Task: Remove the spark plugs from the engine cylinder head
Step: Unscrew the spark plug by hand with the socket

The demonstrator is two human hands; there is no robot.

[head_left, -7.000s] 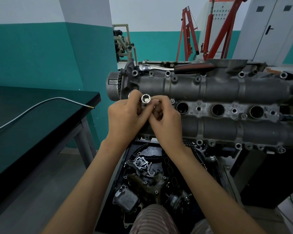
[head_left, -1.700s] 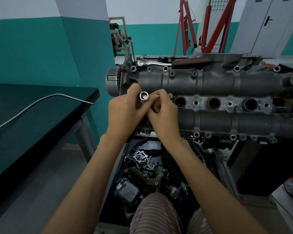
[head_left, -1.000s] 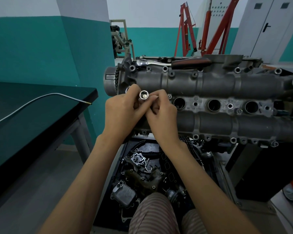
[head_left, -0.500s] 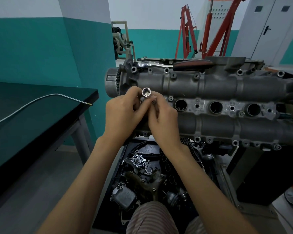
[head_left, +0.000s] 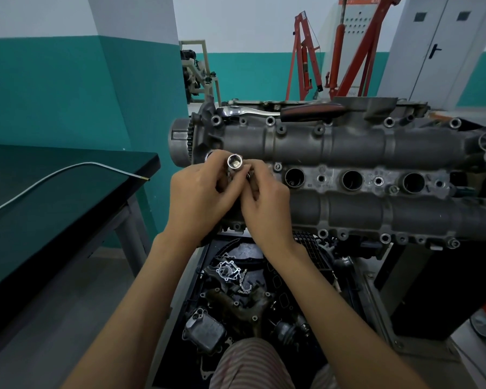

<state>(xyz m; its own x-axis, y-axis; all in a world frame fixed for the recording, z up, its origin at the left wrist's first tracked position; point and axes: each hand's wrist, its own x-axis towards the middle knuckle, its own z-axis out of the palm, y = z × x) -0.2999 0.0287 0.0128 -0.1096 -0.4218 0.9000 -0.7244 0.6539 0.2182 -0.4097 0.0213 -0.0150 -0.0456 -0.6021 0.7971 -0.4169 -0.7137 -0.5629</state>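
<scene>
The grey engine cylinder head (head_left: 348, 147) stands in front of me with three open spark plug wells (head_left: 294, 176) in a row. At its left end a shiny socket (head_left: 234, 162) stands up, its open top facing me. My left hand (head_left: 199, 197) grips the socket from the left. My right hand (head_left: 267, 200) pinches it from the right, just below the rim. The leftmost well and the socket's lower part are hidden behind my hands.
A ratchet wrench (head_left: 281, 111) with a dark handle lies along the head's top edge. A dark green table (head_left: 54, 197) with a thin metal tube (head_left: 68, 171) is at the left. Loose engine parts (head_left: 230, 276) lie in a tray below. Red engine hoists (head_left: 348, 51) stand behind.
Both hands stay on the socket at the left well throughout; the fingers shift slightly around it and the view sways a little.
</scene>
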